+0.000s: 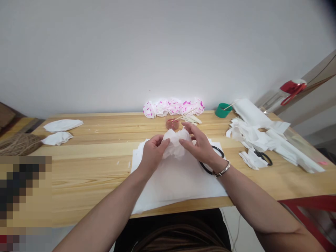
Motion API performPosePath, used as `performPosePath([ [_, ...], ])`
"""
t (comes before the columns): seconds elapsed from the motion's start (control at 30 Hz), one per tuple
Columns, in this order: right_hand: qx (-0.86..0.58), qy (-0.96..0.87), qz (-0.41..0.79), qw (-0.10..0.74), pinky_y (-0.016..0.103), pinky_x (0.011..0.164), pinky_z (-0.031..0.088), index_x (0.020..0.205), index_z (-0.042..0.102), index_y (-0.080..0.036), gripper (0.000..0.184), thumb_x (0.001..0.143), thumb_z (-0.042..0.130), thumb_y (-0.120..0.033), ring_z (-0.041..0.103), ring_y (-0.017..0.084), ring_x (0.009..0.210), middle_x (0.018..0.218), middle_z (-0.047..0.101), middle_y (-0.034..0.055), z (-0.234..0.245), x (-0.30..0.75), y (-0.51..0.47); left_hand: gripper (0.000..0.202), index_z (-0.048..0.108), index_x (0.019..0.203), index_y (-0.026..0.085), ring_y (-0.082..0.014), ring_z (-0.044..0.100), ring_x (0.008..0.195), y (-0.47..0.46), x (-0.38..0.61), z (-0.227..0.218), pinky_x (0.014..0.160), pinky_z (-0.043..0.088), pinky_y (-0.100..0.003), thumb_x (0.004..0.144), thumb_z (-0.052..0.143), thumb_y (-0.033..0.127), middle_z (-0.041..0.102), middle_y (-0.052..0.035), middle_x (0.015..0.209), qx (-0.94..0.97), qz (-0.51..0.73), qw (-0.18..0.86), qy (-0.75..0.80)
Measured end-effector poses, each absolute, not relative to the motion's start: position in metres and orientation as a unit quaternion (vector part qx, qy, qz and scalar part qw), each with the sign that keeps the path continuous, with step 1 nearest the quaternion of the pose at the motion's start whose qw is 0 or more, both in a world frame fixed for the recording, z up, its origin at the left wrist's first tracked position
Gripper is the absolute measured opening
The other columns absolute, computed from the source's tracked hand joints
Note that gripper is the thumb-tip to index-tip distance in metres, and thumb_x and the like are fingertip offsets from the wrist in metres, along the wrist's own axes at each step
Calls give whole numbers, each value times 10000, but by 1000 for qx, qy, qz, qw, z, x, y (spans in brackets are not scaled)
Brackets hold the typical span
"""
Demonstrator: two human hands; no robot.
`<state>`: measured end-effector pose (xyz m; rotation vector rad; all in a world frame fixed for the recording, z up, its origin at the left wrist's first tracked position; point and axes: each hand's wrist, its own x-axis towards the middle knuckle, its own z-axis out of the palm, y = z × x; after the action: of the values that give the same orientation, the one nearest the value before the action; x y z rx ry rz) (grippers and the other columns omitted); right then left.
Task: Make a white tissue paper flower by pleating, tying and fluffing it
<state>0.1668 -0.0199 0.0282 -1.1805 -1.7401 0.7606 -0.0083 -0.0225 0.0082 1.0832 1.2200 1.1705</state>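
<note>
Between my two hands is a ruffled white paper flower (175, 144), held above a stack of white paper sheets (181, 185). My left hand (154, 148) pinches its left edge between thumb and fingers. On the other side, my right hand (196, 141) has its thumb against the petals, with the fingers curved around the back edge. Black-handled scissors (206, 168) lie on the sheets, partly hidden under my right wrist. Just beyond the flower stands a small clear cup (172, 123) with reddish contents and a thin stick in it.
A row of white paper flowers with pink marks (173, 107) sits along the wall. Right of it are a green cup (223, 110), a white roll (252, 113), paper scraps (246, 134) and a red-lidded bottle (291, 89). Leftward lie folded white pieces (63, 125) and brown twine (19, 143).
</note>
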Motion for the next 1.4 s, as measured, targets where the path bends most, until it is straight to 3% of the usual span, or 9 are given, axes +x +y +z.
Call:
performPosePath([
  [0.23, -512, -710, 242, 419, 332, 763, 474, 1193, 519, -211, 500, 698, 522, -137, 571, 181, 883, 1015, 606, 54, 16, 166, -16, 210, 647, 851, 184, -120, 545, 622, -28, -4, 12, 584, 435, -228, 727, 649, 353, 646, 3, 735, 539, 483, 455, 519],
  [0.47, -521, -704, 212, 434, 299, 723, 451, 780, 651, -190, 103, 760, 552, -213, 577, 162, 778, 806, 626, 36, 20, 164, -15, 129, 621, 812, 191, -92, 509, 598, -34, -2, 13, 561, 401, -199, 757, 622, 308, 597, 29, 700, 602, 477, 404, 497],
  [0.67, -575, -643, 233, 449, 278, 642, 424, 677, 634, -173, 215, 818, 509, -277, 553, 142, 679, 692, 616, 17, 19, 166, -9, 164, 614, 778, 178, -96, 504, 580, -33, -2, 14, 537, 395, -203, 738, 645, 334, 596, 24, 662, 546, 475, 468, 506],
  [0.77, -573, -617, 227, 489, 286, 660, 445, 806, 644, -170, 214, 846, 493, -317, 564, 150, 727, 774, 629, 31, 19, 170, -6, 199, 626, 790, 169, -102, 535, 588, -30, -2, 13, 543, 409, -209, 709, 679, 343, 631, 11, 680, 483, 496, 526, 494],
  [0.87, -536, -633, 141, 541, 322, 728, 470, 941, 607, -171, 202, 860, 488, -313, 568, 180, 883, 950, 606, 81, 23, 171, -9, 221, 631, 787, 164, -105, 550, 597, -28, -3, 12, 562, 427, -219, 682, 707, 343, 646, 4, 697, 436, 520, 555, 481],
  [0.97, -467, -701, 35, 538, 401, 883, 440, 913, 579, -185, 158, 826, 554, -314, 521, 221, 1047, 1060, 547, 109, 29, 168, -20, 237, 628, 785, 168, -106, 544, 588, -27, -3, 11, 557, 429, -226, 671, 719, 356, 637, 9, 683, 422, 526, 553, 489],
  [1.1, -436, -779, -51, 447, 489, 982, 359, 889, 564, -200, 265, 750, 639, -412, 423, 293, 1176, 1194, 487, 124, 32, 158, -35, 227, 630, 786, 167, -90, 525, 583, -28, -3, 13, 561, 417, -212, 689, 708, 357, 621, 17, 675, 447, 520, 536, 493],
  [1.23, -473, -781, -95, 396, 493, 992, 332, 864, 560, -187, 176, 784, 601, -339, 374, 310, 1209, 1234, 482, 130, 27, 152, -36, 201, 633, 774, 166, -88, 527, 595, -30, -2, 16, 564, 407, -200, 706, 695, 345, 613, 19, 667, 476, 513, 512, 497],
  [1.4, -523, -728, -92, 433, 485, 923, 370, 770, 559, -201, 39, 801, 547, -220, 444, 279, 1117, 1157, 526, 108, 21, 163, -23, 206, 630, 764, 166, -94, 534, 596, -30, -2, 16, 556, 405, -204, 712, 689, 356, 617, 12, 663, 499, 499, 508, 495],
])
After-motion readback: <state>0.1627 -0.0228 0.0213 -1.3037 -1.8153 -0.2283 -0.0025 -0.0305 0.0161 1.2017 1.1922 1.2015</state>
